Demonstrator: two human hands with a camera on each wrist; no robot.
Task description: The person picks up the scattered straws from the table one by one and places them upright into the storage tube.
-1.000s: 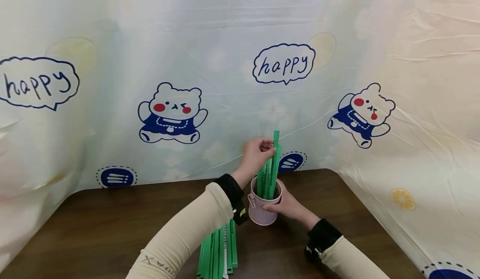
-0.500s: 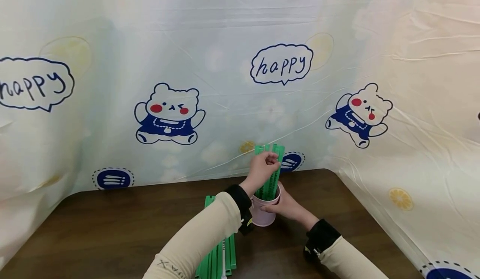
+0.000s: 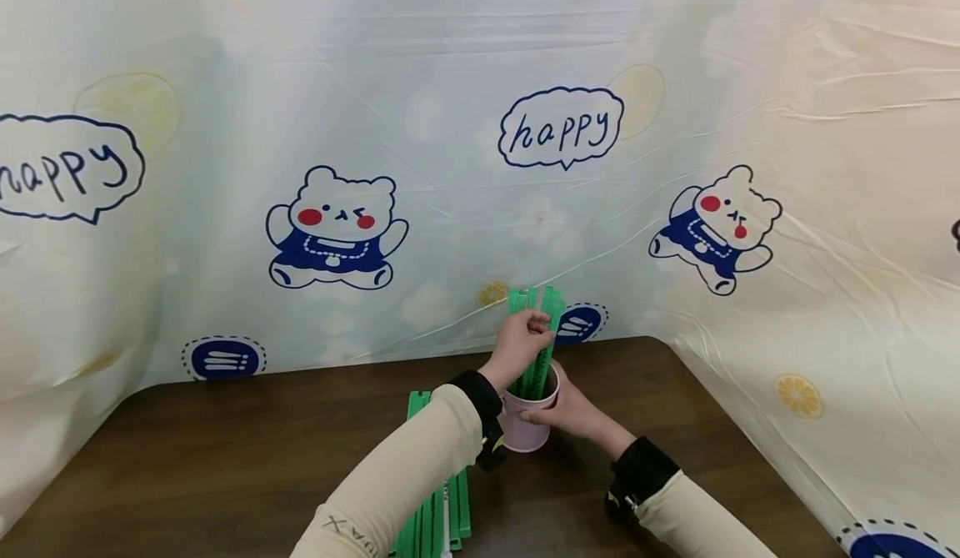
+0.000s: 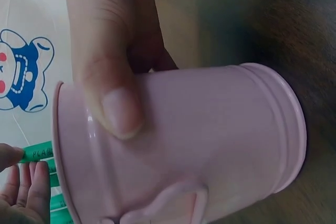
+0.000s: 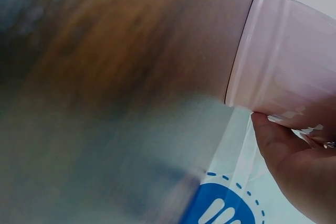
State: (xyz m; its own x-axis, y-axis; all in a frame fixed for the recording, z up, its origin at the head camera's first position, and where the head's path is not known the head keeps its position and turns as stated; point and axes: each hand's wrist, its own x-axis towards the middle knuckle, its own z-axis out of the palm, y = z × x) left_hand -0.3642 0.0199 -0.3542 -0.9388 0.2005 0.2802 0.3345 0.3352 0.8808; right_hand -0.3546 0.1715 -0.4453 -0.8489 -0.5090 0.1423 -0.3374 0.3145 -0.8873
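Note:
A small pink bucket point(image 3: 525, 434) stands on the table, holding several long flat green sticks point(image 3: 517, 301) with dark lettering. My right hand point(image 3: 567, 408) grips the bucket from its right side, thumb across the front below the rim; the left wrist view shows that thumb point(image 4: 121, 111) close up. Above the rim, my left hand point(image 3: 514, 349) pinches one green stick point(image 4: 38, 152) between thumb and fingers. The other sticks' lower ends are hidden inside the bucket. In the right wrist view, the right hand point(image 5: 302, 174) lies against the bucket's wall point(image 5: 304, 51).
A loose pile of green sticks point(image 3: 463, 508), with a white one among them, lies on the brown table point(image 3: 225, 466), partly under my left forearm. A printed curtain point(image 3: 450, 124) with bears hangs close behind the table's far edge. The bucket has a side handle point(image 4: 173, 195).
My left hand has moved down and slightly right, lowering the stick that stood higher. Its top is now about level with the others. The right hand keeps hold of the bucket.

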